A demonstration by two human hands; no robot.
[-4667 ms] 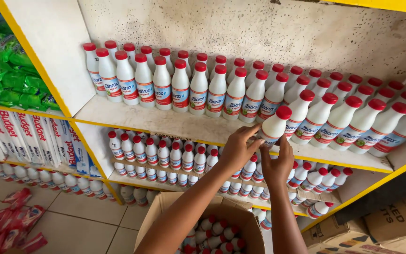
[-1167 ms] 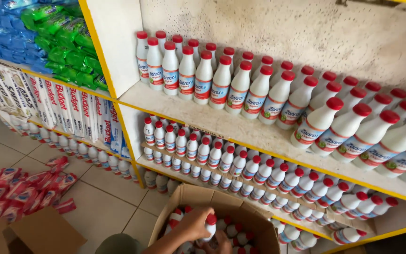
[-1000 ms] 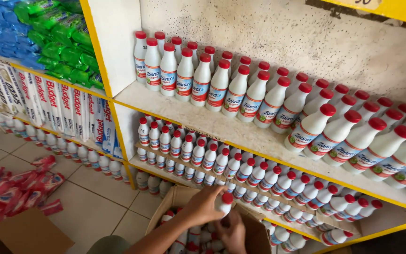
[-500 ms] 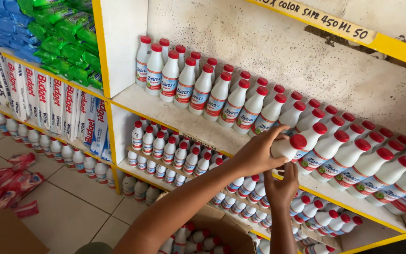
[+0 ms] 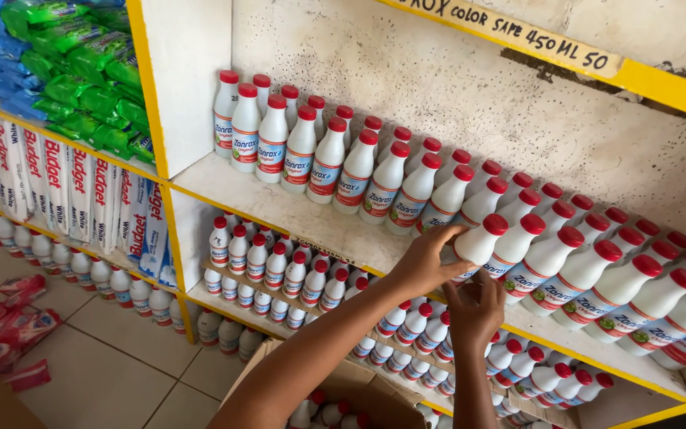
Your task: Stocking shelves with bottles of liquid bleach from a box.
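Observation:
My left hand (image 5: pixel 425 260) grips the lower body of a white bottle with a red cap (image 5: pixel 482 238), tilted at the front of the upper shelf (image 5: pixel 279 208). It stands beside a long row of matching bottles (image 5: pixel 565 262). My right hand (image 5: pixel 476 306) is just below, fingers spread, fingertips touching the bottle's base at the shelf's yellow edge. Under my arms an open cardboard box (image 5: pixel 359 383) holds more red-capped bottles.
Smaller red-capped bottles (image 5: pixel 279 274) fill the lower shelf. The left bay holds upright white packets (image 5: pixel 81 191), with green and blue bags (image 5: pixel 81 75) above. Red packets (image 5: pixel 5 334) lie on the tiled floor at the left.
Both hands rose from the cardboard box to the upper shelf, the left one bringing a bottle. The bottle now sits at the front row beside the others.

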